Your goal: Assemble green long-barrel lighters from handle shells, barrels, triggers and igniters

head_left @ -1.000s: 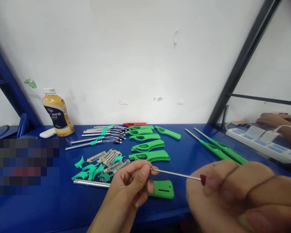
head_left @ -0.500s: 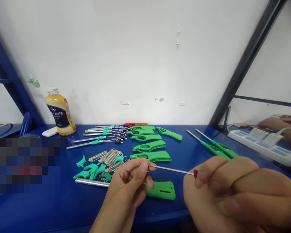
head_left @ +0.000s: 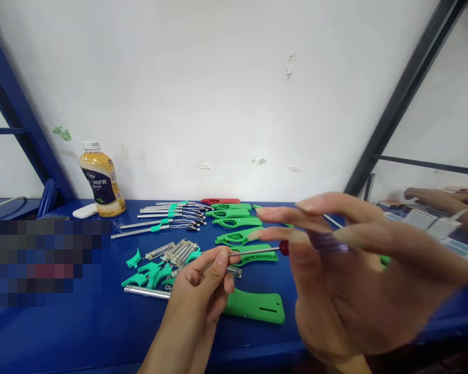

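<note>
My right hand point(head_left: 347, 270) grips a screwdriver point(head_left: 284, 248) by its dark red and clear handle, fingers bent around it and somewhat blurred. The thin metal shaft points left, its tip at the fingertips of my left hand point(head_left: 208, 280). My left hand is closed in a pinch, and a small clear tube point(head_left: 234, 271) with a metal end pokes out of it. What the tip touches is hidden by the thumb. Under my left hand lie a green lighter shell point(head_left: 257, 306) and a metal lighter barrel point(head_left: 146, 292). Teal triggers point(head_left: 150, 272) and clear tubes point(head_left: 179, 250) lie to its left.
Several green lighter shells point(head_left: 237, 222) and a red one point(head_left: 220, 201) line the back, beside wired metal barrels point(head_left: 140, 234). A drink bottle point(head_left: 101, 182) and a white case point(head_left: 85, 211) stand back left. At right are a power strip point(head_left: 466, 249) and another person's hand point(head_left: 432, 196).
My right hand has shifted left and its fingers have opened from a fist into a looser grip around the screwdriver handle. My left hand has moved slightly left; the clear tube now shows.
</note>
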{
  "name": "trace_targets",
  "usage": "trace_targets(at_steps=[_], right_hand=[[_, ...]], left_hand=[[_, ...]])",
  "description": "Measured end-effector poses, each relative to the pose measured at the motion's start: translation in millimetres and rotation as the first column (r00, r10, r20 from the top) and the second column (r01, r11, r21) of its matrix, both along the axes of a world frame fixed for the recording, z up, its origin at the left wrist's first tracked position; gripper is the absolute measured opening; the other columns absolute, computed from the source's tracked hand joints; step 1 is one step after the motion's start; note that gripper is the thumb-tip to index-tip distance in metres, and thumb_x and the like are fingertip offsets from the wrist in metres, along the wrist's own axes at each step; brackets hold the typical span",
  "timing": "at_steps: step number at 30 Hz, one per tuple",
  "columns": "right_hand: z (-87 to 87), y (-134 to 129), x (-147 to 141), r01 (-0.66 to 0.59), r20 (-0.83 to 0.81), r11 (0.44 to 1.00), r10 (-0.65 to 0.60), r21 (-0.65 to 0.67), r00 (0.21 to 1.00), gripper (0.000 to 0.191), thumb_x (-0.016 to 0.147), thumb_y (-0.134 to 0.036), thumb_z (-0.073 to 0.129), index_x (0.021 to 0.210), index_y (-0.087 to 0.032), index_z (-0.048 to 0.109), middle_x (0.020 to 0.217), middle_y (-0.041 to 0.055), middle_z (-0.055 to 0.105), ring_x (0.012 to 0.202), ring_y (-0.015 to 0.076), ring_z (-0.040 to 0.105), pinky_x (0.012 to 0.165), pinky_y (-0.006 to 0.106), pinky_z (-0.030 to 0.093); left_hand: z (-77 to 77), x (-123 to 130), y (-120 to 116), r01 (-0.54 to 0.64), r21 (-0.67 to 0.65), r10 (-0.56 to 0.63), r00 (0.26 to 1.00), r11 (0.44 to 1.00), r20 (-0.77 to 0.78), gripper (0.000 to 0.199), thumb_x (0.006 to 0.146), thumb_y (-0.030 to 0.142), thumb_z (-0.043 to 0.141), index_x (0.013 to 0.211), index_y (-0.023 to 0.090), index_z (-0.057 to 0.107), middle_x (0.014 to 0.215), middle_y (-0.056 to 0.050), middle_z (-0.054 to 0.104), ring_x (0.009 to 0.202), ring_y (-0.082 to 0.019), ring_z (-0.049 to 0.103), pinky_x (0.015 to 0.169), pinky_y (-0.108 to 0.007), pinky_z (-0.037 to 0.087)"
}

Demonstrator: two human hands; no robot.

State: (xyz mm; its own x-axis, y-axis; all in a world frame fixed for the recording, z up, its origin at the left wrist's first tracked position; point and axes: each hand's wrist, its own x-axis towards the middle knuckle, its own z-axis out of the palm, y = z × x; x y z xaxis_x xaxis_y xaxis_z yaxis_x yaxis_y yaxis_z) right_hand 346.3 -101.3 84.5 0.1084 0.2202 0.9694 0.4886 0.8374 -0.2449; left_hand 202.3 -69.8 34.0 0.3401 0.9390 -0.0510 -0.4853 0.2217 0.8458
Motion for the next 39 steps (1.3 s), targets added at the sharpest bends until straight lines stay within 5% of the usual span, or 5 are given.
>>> trace_targets(at_steps=[9,15,25,33,39], right_hand=[[-8.3,15,3,-0.009,-0.037,0.993,0.014,0.114,0.999,0.026,0.105,-0.016,0.067,0.128,-0.024,0.075,0.107,0.0026,0.082,0.092,0.0203,0.08,0.084,0.039,0.07],[0.5,9,7,0.006,-0.105,0.991,0.008,0.136,0.994,0.029,0.103,-0.011,0.068,0.122,-0.028,0.079,0.097,-0.0003,0.084,0.073,0.0167,0.075,0.063,0.034,0.064],[10.2,-1,17,0.016,-0.36,0.995,0.022,0.102,0.933,0.006,0.101,-0.03,0.078,0.106,-0.028,0.081,0.088,0.0022,0.077,0.065,0.018,0.069,0.052,0.035,0.057],[12.2,-1,33,-0.066,-0.191,0.997,0.055,-0.048,0.98,0.016,0.104,-0.018,0.07,0.113,-0.027,0.081,0.089,-0.0001,0.079,0.07,0.0154,0.074,0.055,0.029,0.062],[14.1,-14,47,-0.086,-0.02,0.951,0.084,-0.298,0.996,0.014,0.103,-0.022,0.076,0.112,-0.031,0.081,0.1,-0.0054,0.082,0.076,0.0091,0.073,0.069,0.021,0.063]], left_hand=[[3.5,2,-1,0.003,-0.121,0.013,0.991,0.993,0.132,0.053,0.061,0.047,0.108,0.092,0.015,0.08,0.072,0.005,0.061,0.048,0.004,0.024,0.041,-0.008,0.024],[-4.4,4,2,0.027,-0.095,-0.015,0.993,0.995,0.12,0.044,0.067,0.045,0.106,0.093,0.017,0.083,0.091,-0.002,0.068,0.067,-0.003,0.051,0.048,-0.008,0.036],[18.0,-3,-13,0.031,0.145,-0.003,0.983,0.989,-0.184,0.032,0.077,0.047,0.098,0.086,0.019,0.083,0.07,-0.003,0.07,0.063,-0.014,0.06,0.05,-0.021,0.038],[20.3,3,-20,-0.041,0.418,0.229,0.884,0.907,-0.409,0.012,0.083,0.034,0.09,0.094,0.032,0.087,0.083,-0.002,0.081,0.081,-0.022,0.075,0.065,-0.026,0.051],[-2.6,10,-23,0.015,0.576,0.333,0.804,0.817,-0.492,0.041,0.089,0.038,0.086,0.128,0.041,0.078,0.085,0.005,0.082,0.07,-0.016,0.071,0.076,-0.027,0.058]])
